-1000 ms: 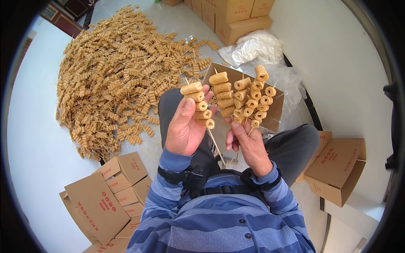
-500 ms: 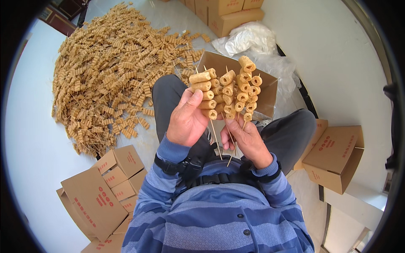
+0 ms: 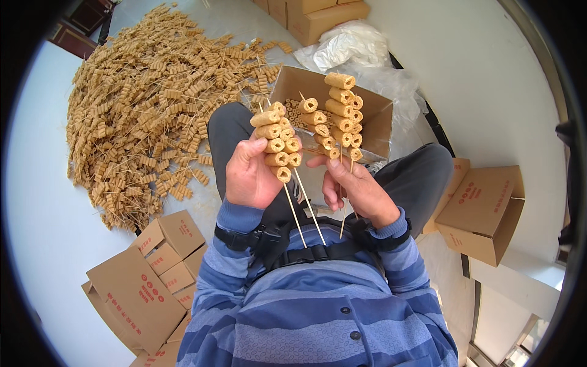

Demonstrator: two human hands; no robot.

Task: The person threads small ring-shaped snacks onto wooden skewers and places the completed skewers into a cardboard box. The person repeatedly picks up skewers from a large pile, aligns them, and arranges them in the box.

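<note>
My left hand (image 3: 252, 174) is closed around skewers of golden-brown hollow rolls (image 3: 275, 145), with their thin wooden sticks slanting down over my lap. Opposite it, my right hand (image 3: 362, 191) pinches the sticks of several more roll skewers (image 3: 340, 109) between thumb and fingers. These fan upward, one of them leaning left toward the other bunch. A gap separates the two bunches. Just beyond both hands, between my knees, stands an open cardboard carton (image 3: 377, 127). Inside it, partly hidden behind the skewers, lie more rolls, seen end-on.
A large heap of similar skewers (image 3: 153, 110) spreads over the floor at the left. Cartons (image 3: 131, 293) stand at lower left, another carton (image 3: 480, 205) at right, and more boxes (image 3: 327, 21) at the back. Clear plastic sheeting (image 3: 354, 46) lies behind the open carton.
The skewers, close together before, have parted into two bunches. My left hand has shifted left and turned its bunch, now showing more roll ends. The view has moved slightly.
</note>
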